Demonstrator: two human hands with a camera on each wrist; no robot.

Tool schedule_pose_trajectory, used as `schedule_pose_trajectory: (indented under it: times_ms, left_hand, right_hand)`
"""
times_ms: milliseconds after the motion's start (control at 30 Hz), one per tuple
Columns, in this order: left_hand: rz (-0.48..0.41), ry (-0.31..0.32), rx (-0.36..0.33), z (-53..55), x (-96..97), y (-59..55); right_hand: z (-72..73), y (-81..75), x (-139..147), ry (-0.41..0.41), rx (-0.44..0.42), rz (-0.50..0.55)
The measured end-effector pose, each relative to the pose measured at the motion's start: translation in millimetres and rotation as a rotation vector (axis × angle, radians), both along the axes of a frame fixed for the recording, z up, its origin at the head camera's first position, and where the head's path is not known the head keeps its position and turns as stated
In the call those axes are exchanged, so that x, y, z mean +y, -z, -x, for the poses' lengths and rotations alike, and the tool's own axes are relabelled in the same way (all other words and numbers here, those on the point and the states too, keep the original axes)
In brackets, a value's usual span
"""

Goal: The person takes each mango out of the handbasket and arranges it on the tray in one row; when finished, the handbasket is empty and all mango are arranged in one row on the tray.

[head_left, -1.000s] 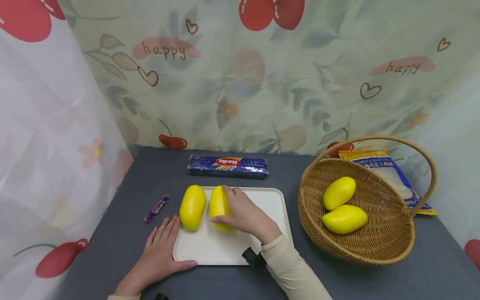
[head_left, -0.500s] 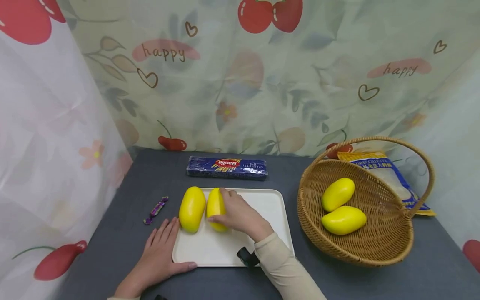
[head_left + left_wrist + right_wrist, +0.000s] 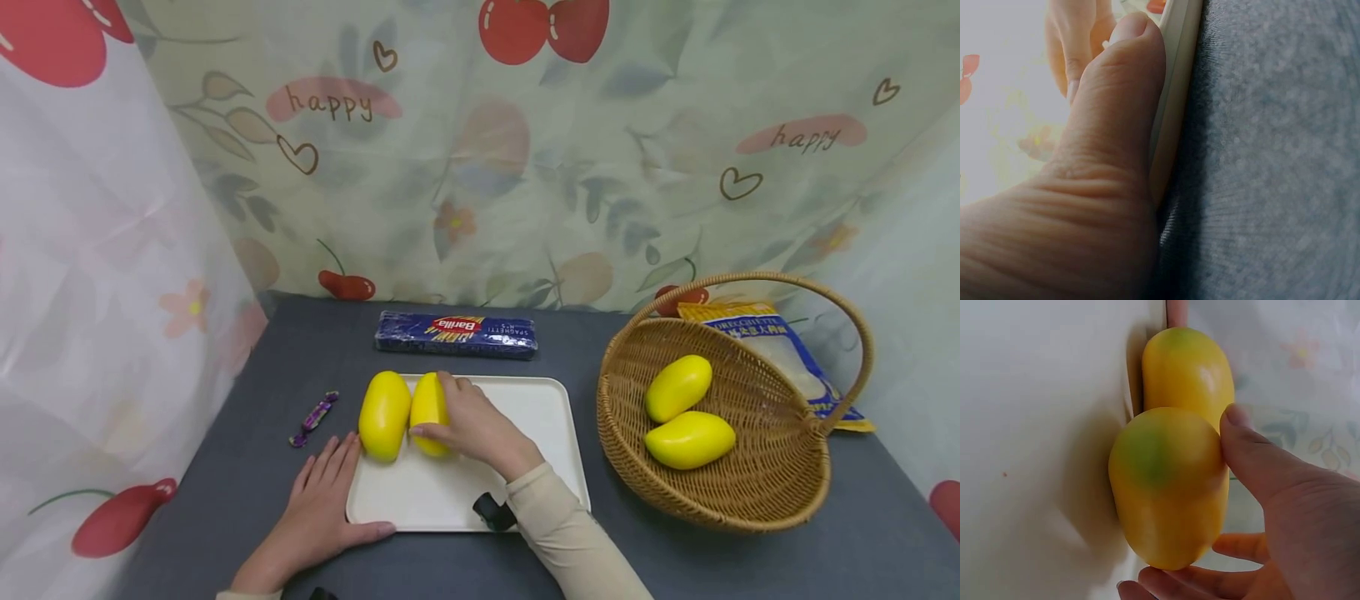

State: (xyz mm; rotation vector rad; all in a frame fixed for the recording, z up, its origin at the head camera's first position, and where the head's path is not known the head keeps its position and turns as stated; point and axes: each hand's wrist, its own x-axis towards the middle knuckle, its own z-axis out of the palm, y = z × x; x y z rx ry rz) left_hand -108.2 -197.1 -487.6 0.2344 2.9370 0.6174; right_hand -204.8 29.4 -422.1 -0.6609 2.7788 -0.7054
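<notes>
My right hand (image 3: 480, 425) grips a yellow mango (image 3: 429, 408) on the white tray (image 3: 536, 417), with thumb and fingers at its ends and side. Close to its left lies a second mango (image 3: 385, 417), near the tray's left edge. In the right wrist view the gripped mango (image 3: 1169, 494) shows a green patch, and the other stands behind it. My left hand (image 3: 318, 508) lies with straight fingers at the tray's front left corner. Its thumb runs along the front edge, and its fingertips are beside the left mango. The left wrist view shows mostly that thumb (image 3: 1116, 106).
A wrapped candy (image 3: 313, 418) lies left of the tray. Behind it is a blue spaghetti box (image 3: 456, 335). To the right stands a tilted wicker basket (image 3: 780, 467) holding two mangoes (image 3: 690, 440), with a pasta bag (image 3: 780, 346) behind it.
My right hand has shifted the gripped mango slightly left, closer to the other mango. My left hand has stayed in place.
</notes>
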Motion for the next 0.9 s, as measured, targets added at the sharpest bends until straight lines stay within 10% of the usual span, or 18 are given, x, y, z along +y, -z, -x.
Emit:
schedule_pose_trajectory:
  times_ms: [900]
  left_hand:
    - [-0.006,0.003,0.000,0.9,0.5,0.9]
  right_hand:
    - [-6.3,-1.5,19.9,-0.070,-0.137,0.063]
